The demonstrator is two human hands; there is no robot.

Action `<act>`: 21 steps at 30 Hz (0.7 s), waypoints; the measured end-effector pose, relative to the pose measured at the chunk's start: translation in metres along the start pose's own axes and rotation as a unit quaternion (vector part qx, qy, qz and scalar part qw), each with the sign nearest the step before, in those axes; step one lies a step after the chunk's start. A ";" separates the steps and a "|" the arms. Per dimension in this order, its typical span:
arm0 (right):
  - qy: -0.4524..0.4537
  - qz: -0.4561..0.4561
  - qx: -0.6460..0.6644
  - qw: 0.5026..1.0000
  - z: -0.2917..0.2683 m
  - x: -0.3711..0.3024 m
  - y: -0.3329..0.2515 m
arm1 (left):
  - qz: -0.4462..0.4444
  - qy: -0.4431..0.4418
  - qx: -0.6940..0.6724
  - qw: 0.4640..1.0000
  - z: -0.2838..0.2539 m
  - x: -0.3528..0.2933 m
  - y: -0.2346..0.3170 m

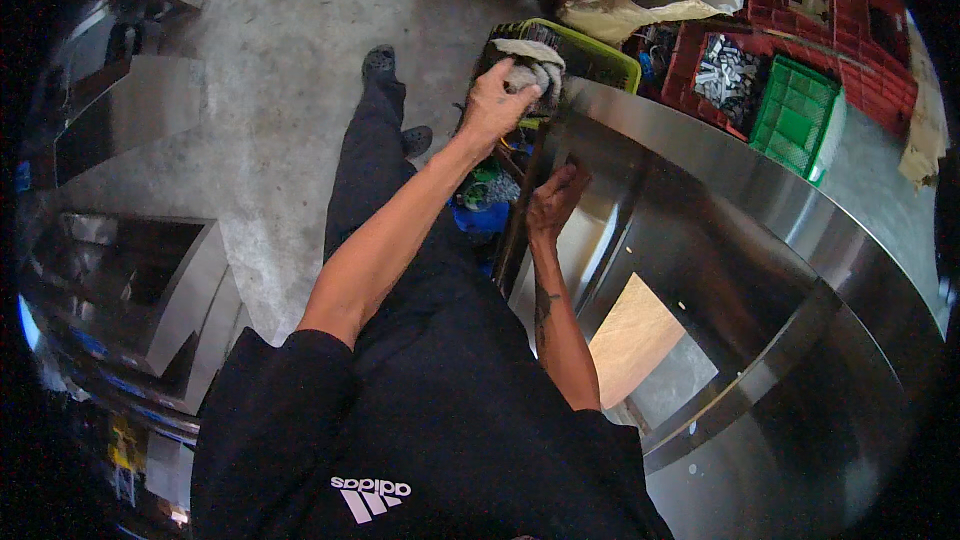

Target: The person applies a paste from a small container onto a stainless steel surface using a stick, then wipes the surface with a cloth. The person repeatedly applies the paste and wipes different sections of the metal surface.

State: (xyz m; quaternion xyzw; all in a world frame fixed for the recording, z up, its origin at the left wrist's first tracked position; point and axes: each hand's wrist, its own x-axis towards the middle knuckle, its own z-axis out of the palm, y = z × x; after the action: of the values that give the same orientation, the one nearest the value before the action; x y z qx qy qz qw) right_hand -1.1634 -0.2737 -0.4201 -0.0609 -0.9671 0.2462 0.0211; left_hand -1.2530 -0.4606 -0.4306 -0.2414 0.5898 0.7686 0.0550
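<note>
My left hand [497, 105] reaches far forward, its fingers closed round a crumpled grey-white rag [540, 62]. The rag is at the far left corner of a large stainless steel housing [690, 135], beside a yellow-green crate. My right hand [557, 202] is lower and inside the housing, close to its left wall. Its fingers are curled; whatever they may hold is hidden in shadow. Inside the housing, a rectangular opening [640, 325] shows a tan, board-like surface and grey floor.
Behind the housing stand a yellow-green crate [612, 58], red crates [860, 65] with small metal pieces [728, 70], and a green basket [795, 105]. Brown paper wrapping [640, 2] lies farther back. Steel units [150, 290] line the left, across a concrete floor [290, 50].
</note>
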 end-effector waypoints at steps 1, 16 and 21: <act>0.000 -0.001 -0.002 1.000 0.000 -0.001 0.002 | 0.004 0.024 0.043 0.999 0.009 -0.007 0.012; 0.007 -0.130 -0.079 0.988 0.002 -0.003 0.008 | 0.013 0.014 0.041 0.999 0.040 -0.015 0.023; -0.034 0.028 0.045 0.998 -0.003 -0.001 -0.009 | -0.024 0.025 0.045 0.998 0.038 0.035 0.002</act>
State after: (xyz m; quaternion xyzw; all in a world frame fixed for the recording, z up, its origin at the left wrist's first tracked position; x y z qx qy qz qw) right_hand -1.1634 -0.2804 -0.4126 -0.0791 -0.9530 0.2920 -0.0157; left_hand -1.2960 -0.4326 -0.4370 -0.2720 0.6187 0.7338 0.0694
